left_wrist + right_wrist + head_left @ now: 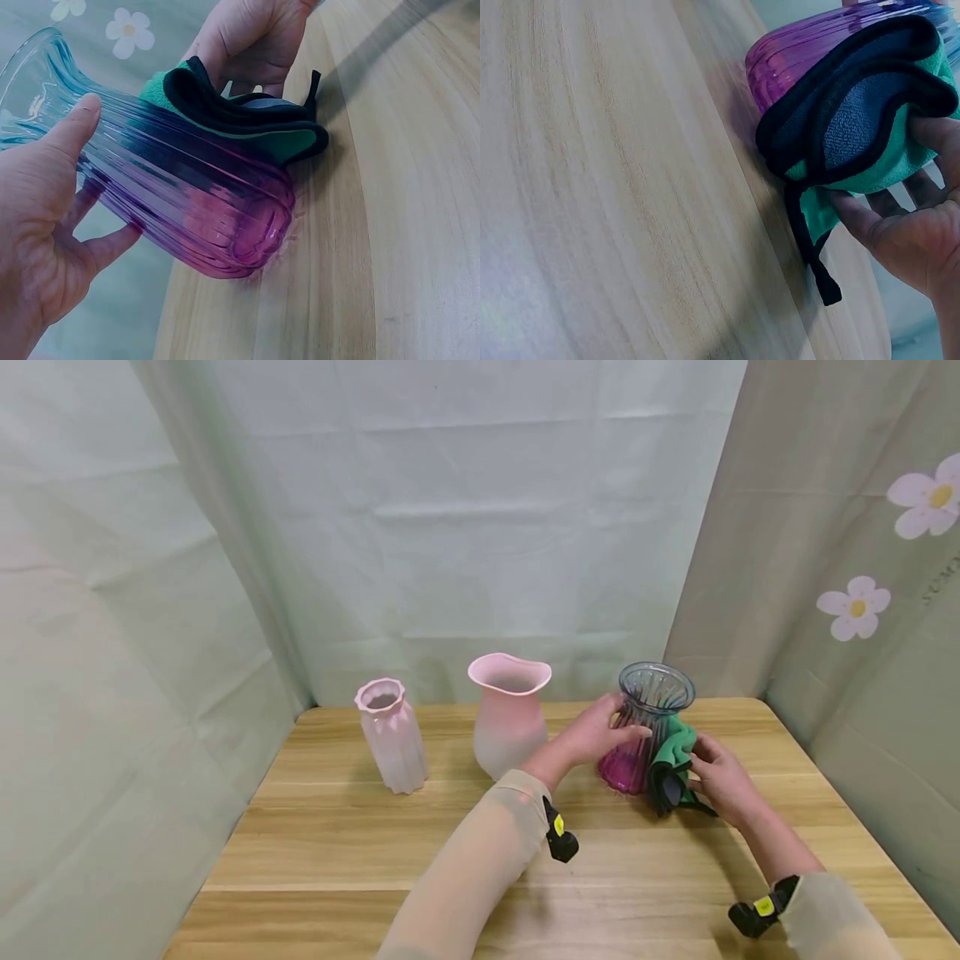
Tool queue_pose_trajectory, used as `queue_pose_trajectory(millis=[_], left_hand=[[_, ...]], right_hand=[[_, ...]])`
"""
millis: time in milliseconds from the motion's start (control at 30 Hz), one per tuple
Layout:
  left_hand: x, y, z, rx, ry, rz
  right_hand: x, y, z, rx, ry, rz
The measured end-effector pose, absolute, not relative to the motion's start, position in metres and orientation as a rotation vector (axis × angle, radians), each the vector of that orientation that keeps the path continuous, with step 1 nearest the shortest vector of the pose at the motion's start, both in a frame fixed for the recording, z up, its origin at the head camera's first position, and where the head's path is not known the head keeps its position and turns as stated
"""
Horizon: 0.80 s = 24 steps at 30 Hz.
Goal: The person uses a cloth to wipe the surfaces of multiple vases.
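A ribbed glass vase (630,764), blue at its flared rim and magenta at its base, stands at the right of the table. My left hand (596,731) grips it from the left, with thumb and fingers around its upper body in the left wrist view. My right hand (723,777) holds a folded green and dark-grey cloth (677,747) with black edging against the vase's right side. In the right wrist view the thumb and fingers pinch the cloth (862,120), and a black loop (821,281) hangs from it.
A pink-to-white vase (510,735) with a wavy rim stands left of my left hand. Farther left is a pale pink fluted vase (397,747). The wooden table (315,852) ends against fabric curtains (480,552) behind and at both sides.
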<state>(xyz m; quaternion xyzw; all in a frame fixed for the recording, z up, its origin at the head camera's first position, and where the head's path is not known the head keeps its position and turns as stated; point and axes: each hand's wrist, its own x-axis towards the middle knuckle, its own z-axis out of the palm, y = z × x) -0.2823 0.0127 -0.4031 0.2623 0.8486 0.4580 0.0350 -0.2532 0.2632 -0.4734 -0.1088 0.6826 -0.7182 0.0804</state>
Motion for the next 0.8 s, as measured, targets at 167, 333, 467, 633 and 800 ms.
queue_pose_trajectory(millis=[167,333,467,633,800], left_hand=[[-0.281,0.013,-0.404,0.8,2.618,1.386],[-0.282,0.014,-0.405,0.798,2.626,1.374],[-0.281,0.013,-0.404,0.792,2.628,1.367],[-0.282,0.012,-0.403,0.804,2.629,1.371],[-0.283,0.013,-0.403,0.838,2.649,1.359]], right_hand=[[-0.251,0.263,-0.473,-0.311,2.041,-2.156],[-0.249,0.262,-0.471,-0.321,2.026,-2.178],[-0.249,0.261,-0.468,-0.331,2.043,-2.184],[-0.252,0.258,-0.459,-0.375,2.041,-2.219],[-0.254,0.256,-0.442,-0.441,1.98,-2.265]])
